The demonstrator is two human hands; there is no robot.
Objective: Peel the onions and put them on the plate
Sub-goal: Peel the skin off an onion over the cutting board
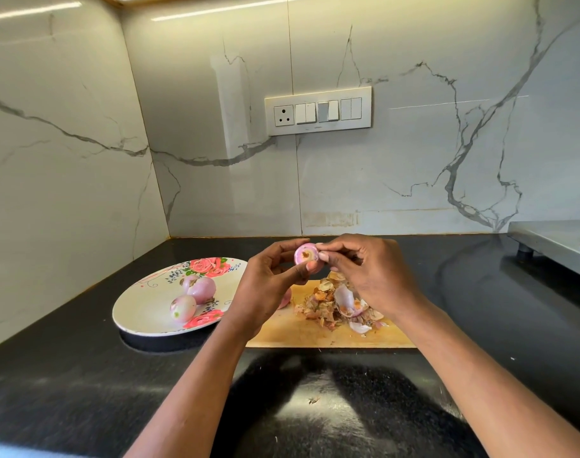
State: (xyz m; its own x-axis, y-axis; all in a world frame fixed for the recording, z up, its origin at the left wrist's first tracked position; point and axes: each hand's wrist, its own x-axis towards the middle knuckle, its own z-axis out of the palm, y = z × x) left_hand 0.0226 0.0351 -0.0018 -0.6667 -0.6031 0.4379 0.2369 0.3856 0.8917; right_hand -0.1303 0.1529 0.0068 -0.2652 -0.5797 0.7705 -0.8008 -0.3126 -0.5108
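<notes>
Your left hand grips the onion, cut end toward you; right hand pinches its skin; plate lies down-left, nearer your left.

A single head-worn wide-angle view looks forward and slightly down from the person's own standpoint, facing a corner where two marble walls meet above a dark counter. It sits close: both forearms rise from the bottom edge, with the left hand and right hand near the centre. Straight lines bow toward the edges; no second view shares the scene
</notes>
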